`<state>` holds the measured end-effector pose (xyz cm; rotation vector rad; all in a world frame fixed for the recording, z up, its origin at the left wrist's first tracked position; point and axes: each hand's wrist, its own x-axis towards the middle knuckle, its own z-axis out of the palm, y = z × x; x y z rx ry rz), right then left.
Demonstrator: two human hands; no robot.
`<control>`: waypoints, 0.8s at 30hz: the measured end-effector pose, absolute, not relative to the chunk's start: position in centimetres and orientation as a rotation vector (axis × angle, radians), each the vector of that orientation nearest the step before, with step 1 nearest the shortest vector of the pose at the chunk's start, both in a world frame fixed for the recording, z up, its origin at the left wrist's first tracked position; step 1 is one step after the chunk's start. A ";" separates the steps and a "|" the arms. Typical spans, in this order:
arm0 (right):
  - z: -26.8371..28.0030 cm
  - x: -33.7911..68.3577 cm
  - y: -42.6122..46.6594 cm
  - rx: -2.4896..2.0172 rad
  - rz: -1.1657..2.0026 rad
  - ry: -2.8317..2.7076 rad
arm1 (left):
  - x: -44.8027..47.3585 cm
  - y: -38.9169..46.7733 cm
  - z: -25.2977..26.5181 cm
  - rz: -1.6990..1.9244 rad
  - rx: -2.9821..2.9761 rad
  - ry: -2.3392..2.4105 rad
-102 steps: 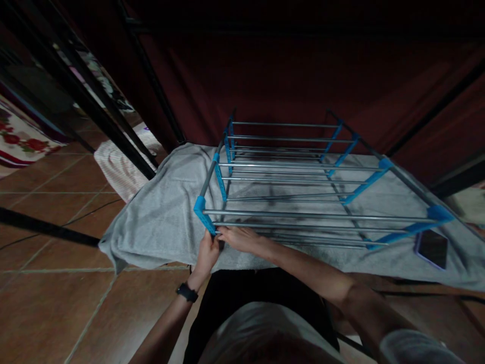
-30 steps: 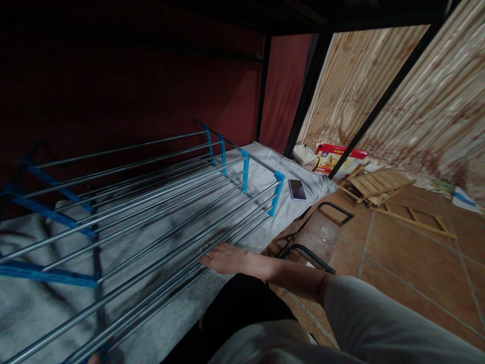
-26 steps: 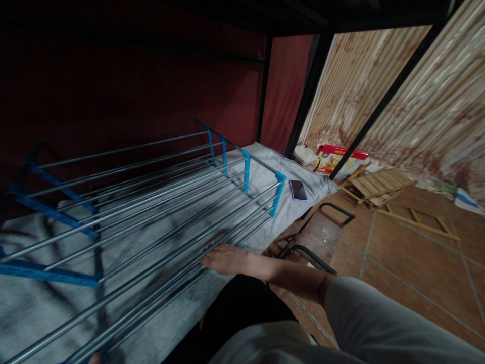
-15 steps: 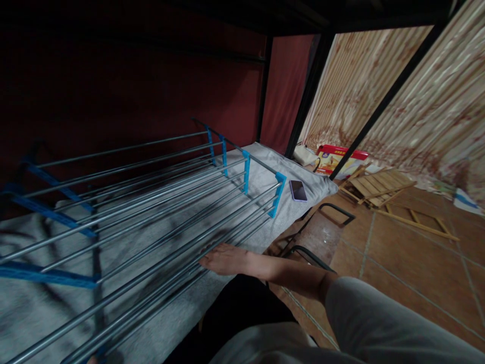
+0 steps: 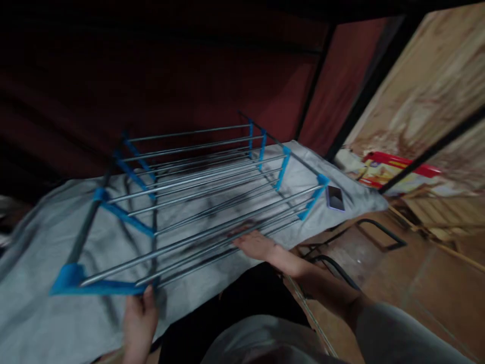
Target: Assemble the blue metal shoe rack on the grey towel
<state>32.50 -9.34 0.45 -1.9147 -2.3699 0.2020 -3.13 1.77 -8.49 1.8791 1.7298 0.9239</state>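
A shoe rack (image 5: 212, 205) of grey metal tubes joined by blue plastic brackets lies on a grey cloth-covered surface (image 5: 49, 232). My left hand (image 5: 140, 318) is closed at the rack's near left corner, thumb and finger against the end of the blue bracket (image 5: 102, 288). Farther right, my right hand (image 5: 255, 245) is on the lower front tubes, its fingers wrapped among them; motion and the tubes partly blur and hide the fingertips.
A phone (image 5: 335, 197) lies on the cloth beyond the rack's right end. A black-framed chair (image 5: 341, 253) stands below. Wooden slatted pieces (image 5: 443, 217) and a red-and-yellow box (image 5: 397, 169) are on the right. Dark metal posts (image 5: 364, 91) rise at the back.
The view has swung left, so the rack appears farther right and its left end shows. My left hand, barely visible before, is now in sight at the corner. My right hand stays on the front tubes.
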 end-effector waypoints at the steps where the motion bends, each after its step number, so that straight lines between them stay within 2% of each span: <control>1: 0.5 32.5 -9.4 -1.913 0.187 -2.348 | -2.7 1.4 -7.9 0.934 1.876 1.680; 11: -0.9 32.8 -9.7 -1.979 0.056 -2.377 | -0.5 -0.2 -6.3 1.186 1.643 1.616; 19: -1.9 32.5 -10.0 -2.036 0.086 -2.352 | -0.9 0.1 -7.4 1.201 1.546 1.486; 24: -3.8 32.7 -10.1 -1.982 -0.003 -2.335 | -1.5 0.0 -7.7 1.195 1.526 1.451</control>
